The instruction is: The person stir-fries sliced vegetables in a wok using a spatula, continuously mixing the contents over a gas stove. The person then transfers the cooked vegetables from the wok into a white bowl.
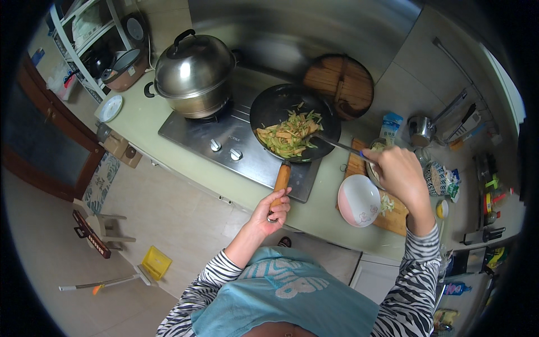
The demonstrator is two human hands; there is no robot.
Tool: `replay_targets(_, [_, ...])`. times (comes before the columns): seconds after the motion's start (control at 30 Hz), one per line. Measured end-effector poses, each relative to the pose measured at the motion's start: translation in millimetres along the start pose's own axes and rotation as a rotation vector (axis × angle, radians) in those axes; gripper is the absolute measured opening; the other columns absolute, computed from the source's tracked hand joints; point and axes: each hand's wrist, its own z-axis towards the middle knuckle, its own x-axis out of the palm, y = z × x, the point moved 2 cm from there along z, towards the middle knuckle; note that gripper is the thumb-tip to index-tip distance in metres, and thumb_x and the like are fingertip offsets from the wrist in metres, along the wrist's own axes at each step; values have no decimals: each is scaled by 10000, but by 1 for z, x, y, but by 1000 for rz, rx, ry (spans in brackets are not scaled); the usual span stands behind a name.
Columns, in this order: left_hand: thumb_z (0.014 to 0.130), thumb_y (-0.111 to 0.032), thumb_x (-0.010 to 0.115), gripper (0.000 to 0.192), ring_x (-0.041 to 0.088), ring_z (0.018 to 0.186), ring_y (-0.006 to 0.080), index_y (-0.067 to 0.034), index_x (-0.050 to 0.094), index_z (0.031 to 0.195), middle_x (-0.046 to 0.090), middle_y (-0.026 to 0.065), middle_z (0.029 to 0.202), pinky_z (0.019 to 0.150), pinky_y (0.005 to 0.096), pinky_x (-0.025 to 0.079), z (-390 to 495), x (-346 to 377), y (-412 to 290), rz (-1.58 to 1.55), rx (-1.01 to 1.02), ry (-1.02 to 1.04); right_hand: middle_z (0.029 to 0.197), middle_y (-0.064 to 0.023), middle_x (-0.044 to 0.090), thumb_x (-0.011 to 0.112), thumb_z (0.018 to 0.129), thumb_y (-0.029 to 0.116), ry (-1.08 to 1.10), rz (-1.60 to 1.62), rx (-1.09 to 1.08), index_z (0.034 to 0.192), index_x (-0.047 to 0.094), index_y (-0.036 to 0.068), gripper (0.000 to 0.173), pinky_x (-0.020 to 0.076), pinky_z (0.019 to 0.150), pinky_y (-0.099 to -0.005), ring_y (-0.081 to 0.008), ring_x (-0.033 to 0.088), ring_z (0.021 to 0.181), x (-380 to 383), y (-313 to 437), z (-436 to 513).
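My left hand (270,212) is closed around the wooden handle (282,179) of a black wok (269,99), which sits over the right side of the gas cooktop (193,132). Sliced green and pale orange food (290,132) lies in the wok, gathered toward its near side. In my right hand (398,172) is a long metal cooking utensil (343,146); its far end is among the slices, so its head is partly hidden. Just below that hand, a white and pink bowl (358,200) stands at the edge of a wooden cutting board (393,223) with chopped pale pieces (386,204) on it.
A large lidded steel pot (196,76) occupies the left burner. Behind the wok, a round wooden lid (337,82) leans against the metal backsplash. A small saucepan (421,130), a blue carton (391,124) and a patterned container (436,179) stand at the right. A plate (111,108) rests far left.
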Motion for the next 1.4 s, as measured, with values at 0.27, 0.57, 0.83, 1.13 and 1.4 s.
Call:
replay_targets(0.27, [914, -113, 601, 196, 386, 507, 38, -45, 566, 1094, 502, 0, 744, 339, 161, 260, 0, 3, 1, 2, -13, -20, 800, -236, 655, 612, 771, 18, -107, 281, 58, 1127, 683, 80, 369, 509, 614, -394, -322, 656, 710, 107, -20, 24])
replay_targets(0.57, [913, -111, 600, 193, 382, 505, 32, -43, 566, 1091, 504, 0, 747, 338, 156, 264, 2, 0, 1, -10, -18, 10, 649, -24, 506, 549, 942, 99, 80, 1455, 703, 1380, 445, 30, 455, 311, 388, -230, -92, 425, 465, 172, -84, 30])
replay_targets(0.83, [936, -125, 567, 239, 379, 484, 22, -17, 545, 1149, 489, -14, 743, 340, 159, 257, 0, -3, 0, 2, 32, -7, 699, -72, 486, 533, 961, 139, 576, 2220, 747, 1279, 484, 159, 322, 258, 350, -182, -66, 355, 460, 237, -22, 69])
replay_targets(1.13, [938, -129, 567, 230, 372, 479, 19, -23, 551, 1142, 486, -12, 742, 331, 159, 242, 1, -1, 0, -1, 31, -29, 959, -74, 685, 625, 857, 18, -116, 774, -33, 1240, 601, 33, 384, 451, 564, -235, -91, 542, 627, 169, -39, -4])
replay_targets(1.4, [938, -133, 568, 229, 376, 480, 23, -27, 560, 1141, 487, -13, 736, 333, 162, 248, 0, 1, 1, 13, 30, -50, 1071, -133, 691, 648, 822, 9, 263, 1032, 316, 1214, 622, 43, 394, 477, 806, -263, -113, 598, 877, 74, -55, -46])
